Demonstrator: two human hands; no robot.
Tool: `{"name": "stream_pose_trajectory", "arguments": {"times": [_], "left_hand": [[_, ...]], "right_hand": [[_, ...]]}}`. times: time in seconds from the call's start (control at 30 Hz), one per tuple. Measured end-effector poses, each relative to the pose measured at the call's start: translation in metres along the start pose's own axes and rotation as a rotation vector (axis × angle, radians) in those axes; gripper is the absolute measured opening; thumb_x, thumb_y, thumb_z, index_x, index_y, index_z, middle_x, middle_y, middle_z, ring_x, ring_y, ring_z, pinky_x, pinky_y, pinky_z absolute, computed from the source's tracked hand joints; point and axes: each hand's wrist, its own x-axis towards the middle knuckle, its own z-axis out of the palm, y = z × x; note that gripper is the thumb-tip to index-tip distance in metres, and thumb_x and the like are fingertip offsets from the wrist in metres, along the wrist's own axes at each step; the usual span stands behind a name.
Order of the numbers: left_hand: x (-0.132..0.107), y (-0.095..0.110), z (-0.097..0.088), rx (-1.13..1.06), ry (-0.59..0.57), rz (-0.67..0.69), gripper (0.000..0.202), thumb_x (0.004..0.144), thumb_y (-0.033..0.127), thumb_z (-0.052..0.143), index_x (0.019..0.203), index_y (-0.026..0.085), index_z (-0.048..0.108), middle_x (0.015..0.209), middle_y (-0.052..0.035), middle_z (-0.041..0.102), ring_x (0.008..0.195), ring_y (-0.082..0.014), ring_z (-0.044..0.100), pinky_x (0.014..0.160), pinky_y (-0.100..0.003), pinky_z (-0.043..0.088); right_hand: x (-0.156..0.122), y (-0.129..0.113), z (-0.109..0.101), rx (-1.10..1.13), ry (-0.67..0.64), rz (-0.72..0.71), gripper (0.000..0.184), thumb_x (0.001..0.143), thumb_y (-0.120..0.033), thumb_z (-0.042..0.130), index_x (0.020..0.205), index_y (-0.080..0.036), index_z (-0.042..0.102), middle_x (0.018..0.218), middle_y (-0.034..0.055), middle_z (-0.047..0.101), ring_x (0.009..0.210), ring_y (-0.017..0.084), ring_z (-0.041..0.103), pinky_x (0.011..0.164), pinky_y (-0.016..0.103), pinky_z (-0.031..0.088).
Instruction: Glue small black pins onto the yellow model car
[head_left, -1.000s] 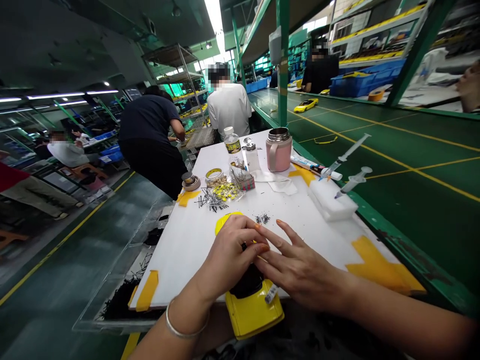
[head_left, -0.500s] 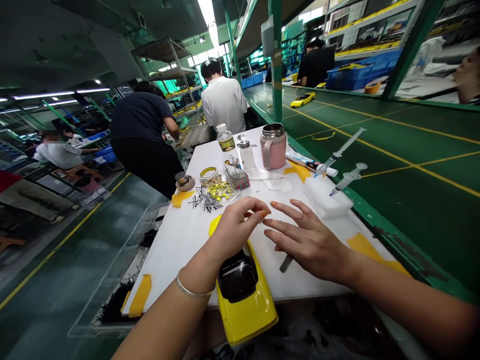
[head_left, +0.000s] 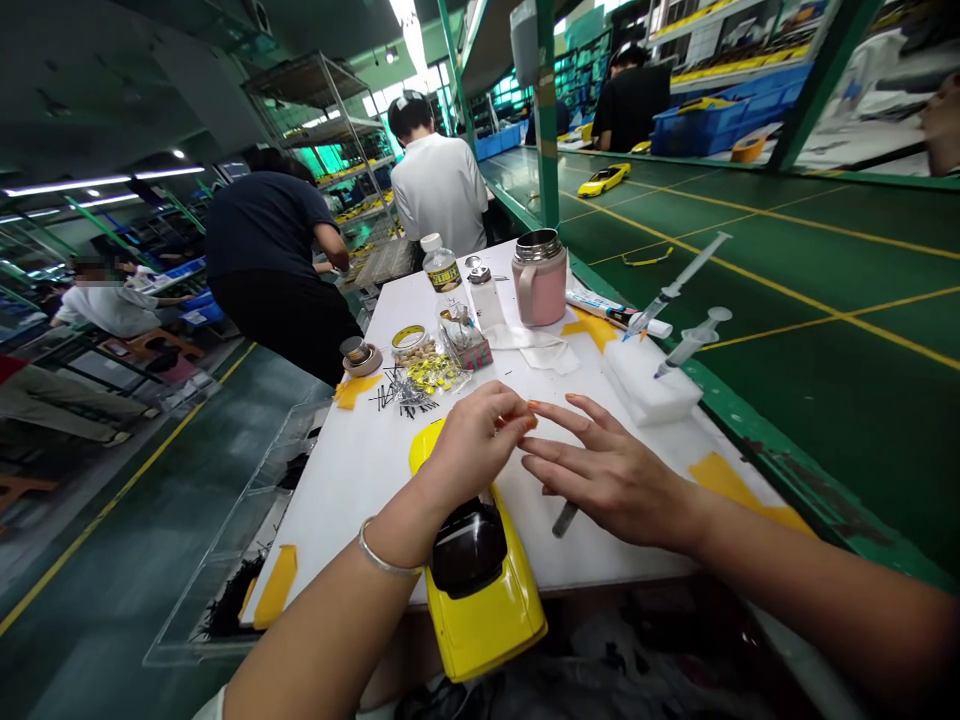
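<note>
Noting the yellow toy car [head_left: 487, 625] now lying lengthwise under the left hand [head_left: 472, 450], no longer beneath both hands.
Left fingers curl together, any small held item unclear; right hand [head_left: 611, 480] open, fingers spread just beside them, above a dark rod [head_left: 564, 520] on the white bench [head_left: 352, 500].

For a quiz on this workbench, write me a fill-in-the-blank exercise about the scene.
The toy car beneath the left hand is ____.
The flask near the far end of the table has a ____ body.
The small dark rod lies on the table just below the ____ hand.

Missing words: yellow; pink; right.
</note>
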Motion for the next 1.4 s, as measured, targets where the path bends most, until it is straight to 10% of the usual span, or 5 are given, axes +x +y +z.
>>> {"name": "stream_pose_trajectory", "arguments": {"times": [0.4,0.8,1.13,1.4], "left_hand": [[0.034,-0.023,0.013,0.439,-0.374,-0.038,0.01,0.079,0.012,0.073,0.072,0.018,0.073,0.074,-0.0045,0.072,0.069,-0.0181,0.062,0.071,-0.031,0.047],[0.04,-0.024,0.011,0.485,-0.313,-0.043,0.007,0.079,0.017,0.075,0.073,0.021,0.077,0.078,-0.0058,0.074,0.074,-0.023,0.066,0.067,-0.031,0.045],[0.018,-0.037,-0.03,0.275,0.002,-0.076,0.013,0.085,0.019,0.065,0.083,0.022,0.078,0.086,-0.0028,0.076,0.08,-0.0195,0.067,0.077,-0.03,0.048],[-0.031,-0.107,-0.044,0.052,0.457,-0.307,0.023,0.08,0.038,0.068,0.085,0.017,0.077,0.079,-0.0039,0.075,0.072,-0.0181,0.067,0.067,-0.028,0.05]], "right_hand": [[-0.007,0.039,-0.018,0.118,0.24,0.284,0.02,0.101,-0.01,0.052,0.109,-0.018,0.069,0.114,0.0104,0.075,0.137,0.035,0.051,0.11,0.058,0.047],[-0.01,0.045,-0.011,0.101,0.241,0.274,0.017,0.102,-0.01,0.052,0.106,-0.017,0.067,0.111,0.0104,0.075,0.133,0.036,0.053,0.106,0.057,0.05],[-0.003,0.007,-0.012,0.255,-0.025,0.357,0.023,0.1,-0.007,0.047,0.106,-0.015,0.068,0.093,0.0068,0.069,0.079,0.018,0.066,0.069,0.029,0.049],[0.042,-0.028,0.023,0.789,-0.525,0.911,0.01,0.087,-0.023,0.082,0.09,-0.015,0.077,0.07,0.0001,0.068,0.067,0.016,0.06,0.061,0.025,0.038]]}}
